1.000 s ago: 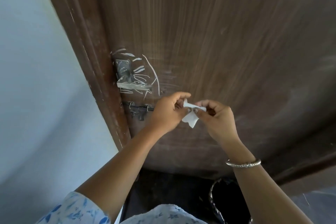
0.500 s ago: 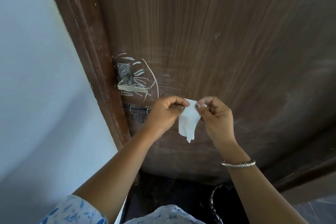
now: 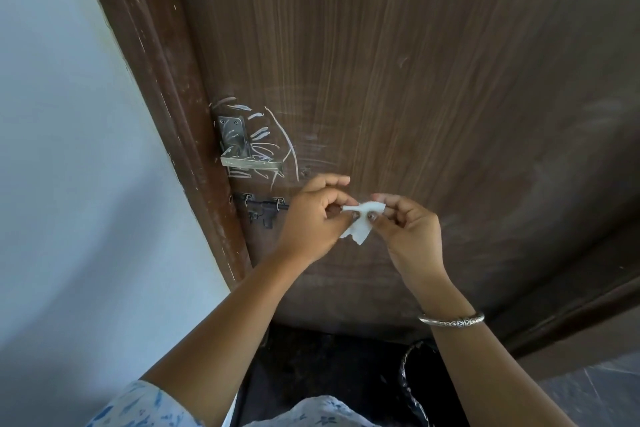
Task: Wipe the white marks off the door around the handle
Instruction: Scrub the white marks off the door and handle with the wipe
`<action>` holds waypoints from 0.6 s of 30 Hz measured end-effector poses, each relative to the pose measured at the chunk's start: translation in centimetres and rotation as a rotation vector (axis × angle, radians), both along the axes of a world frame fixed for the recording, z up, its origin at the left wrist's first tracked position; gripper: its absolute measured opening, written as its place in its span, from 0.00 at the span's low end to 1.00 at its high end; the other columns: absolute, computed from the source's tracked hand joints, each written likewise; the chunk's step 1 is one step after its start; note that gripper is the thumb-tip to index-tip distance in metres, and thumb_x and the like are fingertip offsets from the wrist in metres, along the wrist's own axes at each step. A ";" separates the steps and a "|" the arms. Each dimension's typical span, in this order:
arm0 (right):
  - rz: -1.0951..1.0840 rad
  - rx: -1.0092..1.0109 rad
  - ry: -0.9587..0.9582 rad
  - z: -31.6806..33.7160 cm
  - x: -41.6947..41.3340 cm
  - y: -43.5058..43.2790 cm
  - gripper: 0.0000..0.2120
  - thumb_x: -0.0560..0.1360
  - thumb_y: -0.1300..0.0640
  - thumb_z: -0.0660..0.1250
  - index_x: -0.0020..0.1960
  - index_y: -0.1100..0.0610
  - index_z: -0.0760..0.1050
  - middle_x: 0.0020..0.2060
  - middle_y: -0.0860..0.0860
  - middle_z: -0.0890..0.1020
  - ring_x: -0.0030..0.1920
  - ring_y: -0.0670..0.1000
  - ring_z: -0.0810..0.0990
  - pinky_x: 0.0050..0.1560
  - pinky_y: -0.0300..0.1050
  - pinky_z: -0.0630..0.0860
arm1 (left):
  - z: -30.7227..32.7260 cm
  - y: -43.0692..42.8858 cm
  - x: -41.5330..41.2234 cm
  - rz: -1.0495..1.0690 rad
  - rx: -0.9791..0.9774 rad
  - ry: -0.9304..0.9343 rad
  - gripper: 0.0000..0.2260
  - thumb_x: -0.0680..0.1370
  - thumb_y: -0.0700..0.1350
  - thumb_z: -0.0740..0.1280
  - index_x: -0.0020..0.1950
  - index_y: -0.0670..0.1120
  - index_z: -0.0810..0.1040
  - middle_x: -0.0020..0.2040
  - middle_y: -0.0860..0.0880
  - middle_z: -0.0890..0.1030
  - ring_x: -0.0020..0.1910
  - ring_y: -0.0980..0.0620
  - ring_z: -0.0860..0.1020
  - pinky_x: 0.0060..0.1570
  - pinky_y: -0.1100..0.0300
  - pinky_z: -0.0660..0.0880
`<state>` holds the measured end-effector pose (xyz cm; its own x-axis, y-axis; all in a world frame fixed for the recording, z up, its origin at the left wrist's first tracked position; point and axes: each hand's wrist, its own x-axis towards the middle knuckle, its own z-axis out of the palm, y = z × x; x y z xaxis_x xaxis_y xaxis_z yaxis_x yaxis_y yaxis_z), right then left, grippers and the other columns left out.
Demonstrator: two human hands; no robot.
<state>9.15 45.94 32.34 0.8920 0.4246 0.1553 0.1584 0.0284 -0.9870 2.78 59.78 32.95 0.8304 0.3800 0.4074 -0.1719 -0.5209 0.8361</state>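
A: Where now? Grip state?
B: Small white wipe pinched between left hand and right hand, at 4 o'clock from handle.
A: Handling?
B: Probably thin, limp, easy to tear; better bunched before rubbing white marks.

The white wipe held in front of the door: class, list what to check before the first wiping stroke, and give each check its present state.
1. White wipe gripped by both the left hand and the right hand: ok.
2. Wipe opened out flat for wiping: not ok, it is bunched between the fingers.
3. Wipe against the door: not ok, held in front of it.
4. White marks around the handle in plain view: ok.
5. Wipe damp: cannot tell.
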 end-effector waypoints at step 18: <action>-0.002 -0.061 -0.135 -0.2 -1.2 0.3 0.17 0.76 0.65 0.64 0.46 0.41 0.74 0.27 0.43 0.77 0.31 0.46 0.76 0.34 0.47 0.76 | -0.1 0.4 -1.4 -0.160 -0.379 0.096 0.18 0.69 0.32 0.73 0.50 0.53 0.79 0.49 0.42 0.82 0.43 0.51 0.82 0.42 0.58 0.79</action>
<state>7.94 46.20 32.17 0.8655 0.4352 0.2478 0.2896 -0.0312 -0.9566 1.39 60.22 32.83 0.9184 0.3516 0.1815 -0.1375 -0.1467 0.9796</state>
